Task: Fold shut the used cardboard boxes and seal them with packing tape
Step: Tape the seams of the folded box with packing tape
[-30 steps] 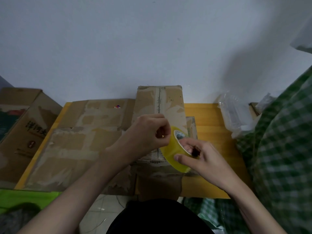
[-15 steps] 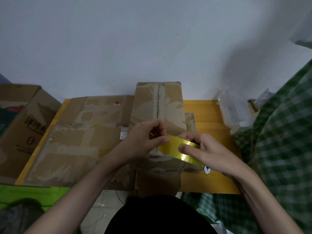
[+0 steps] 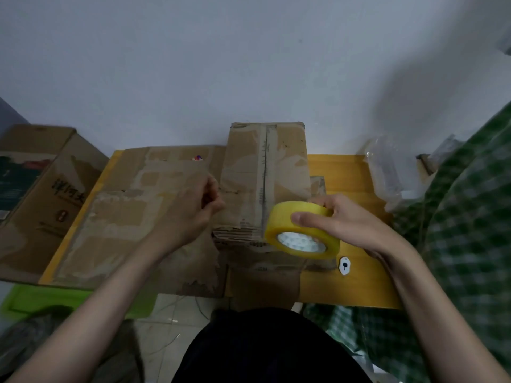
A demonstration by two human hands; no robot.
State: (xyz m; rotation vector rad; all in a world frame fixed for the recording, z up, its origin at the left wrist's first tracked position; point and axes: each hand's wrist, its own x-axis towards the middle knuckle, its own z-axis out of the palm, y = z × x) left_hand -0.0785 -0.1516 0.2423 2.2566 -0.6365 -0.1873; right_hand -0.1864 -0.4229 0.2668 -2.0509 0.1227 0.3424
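The only legible writing stands on the side of the brown carton (image 3: 52, 186) at the left edge of the view: large dark brush-style Chinese characters, of which "洋河大" can be made out before the flattened cardboard (image 3: 132, 217) on the table cuts the line off. Below them sits a small red round seal and some fine print, both too small to read. The white core of the yellow tape roll (image 3: 301, 233) carries a faint repeated pattern that cannot be read.

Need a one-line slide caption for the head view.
Right hand grips yellow tape roll over narrow cardboard box; left hand alongside.
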